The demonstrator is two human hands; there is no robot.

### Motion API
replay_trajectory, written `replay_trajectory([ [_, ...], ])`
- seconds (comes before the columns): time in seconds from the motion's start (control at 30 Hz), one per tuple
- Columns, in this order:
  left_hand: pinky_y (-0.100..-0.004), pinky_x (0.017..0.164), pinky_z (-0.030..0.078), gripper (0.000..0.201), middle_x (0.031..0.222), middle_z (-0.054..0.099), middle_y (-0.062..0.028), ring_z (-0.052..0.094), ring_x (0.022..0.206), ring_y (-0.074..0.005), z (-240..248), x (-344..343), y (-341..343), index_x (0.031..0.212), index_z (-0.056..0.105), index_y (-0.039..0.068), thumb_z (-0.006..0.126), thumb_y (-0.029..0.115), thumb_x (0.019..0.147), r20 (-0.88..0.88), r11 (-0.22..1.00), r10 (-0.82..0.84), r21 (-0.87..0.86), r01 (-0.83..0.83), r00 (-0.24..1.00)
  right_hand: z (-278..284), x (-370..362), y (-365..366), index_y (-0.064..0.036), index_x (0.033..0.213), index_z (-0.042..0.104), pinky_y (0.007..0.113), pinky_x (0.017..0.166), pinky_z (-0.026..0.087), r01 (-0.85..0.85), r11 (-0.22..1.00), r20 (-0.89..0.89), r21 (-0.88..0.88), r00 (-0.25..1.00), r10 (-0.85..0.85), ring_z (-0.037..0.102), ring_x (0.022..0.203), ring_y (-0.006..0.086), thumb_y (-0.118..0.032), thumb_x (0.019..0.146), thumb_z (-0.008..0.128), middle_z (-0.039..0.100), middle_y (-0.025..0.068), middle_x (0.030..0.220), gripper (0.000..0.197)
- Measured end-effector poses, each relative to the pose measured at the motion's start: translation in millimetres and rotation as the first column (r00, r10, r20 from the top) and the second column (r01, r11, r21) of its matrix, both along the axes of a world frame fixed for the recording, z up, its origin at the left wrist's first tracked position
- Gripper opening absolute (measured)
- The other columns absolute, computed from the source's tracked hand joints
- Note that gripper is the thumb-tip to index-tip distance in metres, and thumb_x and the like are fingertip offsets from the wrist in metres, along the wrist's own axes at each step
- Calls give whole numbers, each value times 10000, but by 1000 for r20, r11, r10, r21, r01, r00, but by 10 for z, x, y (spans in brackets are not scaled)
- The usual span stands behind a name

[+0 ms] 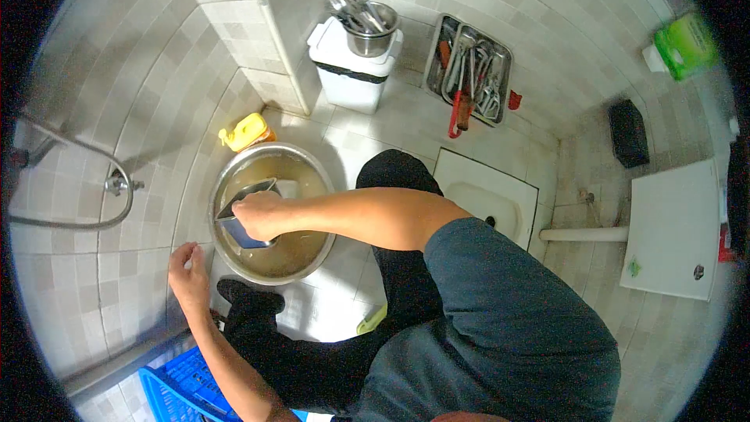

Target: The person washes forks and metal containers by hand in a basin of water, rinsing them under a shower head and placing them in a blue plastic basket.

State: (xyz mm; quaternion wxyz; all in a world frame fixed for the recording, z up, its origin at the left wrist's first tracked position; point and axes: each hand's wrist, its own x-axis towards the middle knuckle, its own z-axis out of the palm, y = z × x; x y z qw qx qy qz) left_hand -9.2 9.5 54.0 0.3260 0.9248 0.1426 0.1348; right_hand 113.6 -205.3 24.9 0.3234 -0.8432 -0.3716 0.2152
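A wide steel basin of cloudy brownish water stands on the floor, left of centre. My right hand reaches over it and is closed on a dark, box-like container with a shiny edge, tilted in the water. My fingers cover part of it, so its exact kind does not show. A pale block-like thing lies beside it in the basin. My left hand is off the basin's lower left side, near the wall, its fingers loosely bent and nothing visible in them.
A yellow bottle stands behind the basin. Farther back are a white bin bearing a steel pot of utensils, and metal trays of tools. A squat toilet lies right; a blue crate sits lower left.
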Motion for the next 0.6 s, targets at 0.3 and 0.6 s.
replay_trajectory([
  [0.3, -362, 866, 497, 230, 996, 688, -177, 656, 951, -268, 148, -39, 75, 1033, 669, -39, 652, 152, 906, 15, 999, 50, -20, -50, 999, -115, -10, 111, 21, 927, 652, 481, 746, 541, -64, 987, 54, -149, 996, 73, 683, 872, 398, -49, 797, 566, 684, 256, 896, 171],
  [0.6, -370, 855, 503, 254, 1019, 690, -171, 657, 949, -269, 127, -70, -3, 1030, 674, -34, 668, 185, 903, -12, 990, 84, -116, -84, 996, -160, 93, -80, -21, 899, 624, 502, 732, 526, 31, 993, 144, -117, 990, -13, 673, 881, 386, -52, 801, 565, 684, 213, 880, 118],
])
